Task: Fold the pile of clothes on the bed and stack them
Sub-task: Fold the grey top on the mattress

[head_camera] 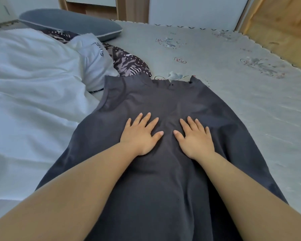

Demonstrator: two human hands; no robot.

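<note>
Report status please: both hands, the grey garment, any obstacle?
Left hand and right hand flat, fingers spread, pressing on grey garment. Garment spread out on bed, not yet folded. White clothing touches its left edge.

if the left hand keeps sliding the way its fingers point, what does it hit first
Probably nothing solid soon. The left hand lies flat on the dark grey garment, fingers aimed toward its neckline. Past that edge is bare patterned bedsheet.
</note>
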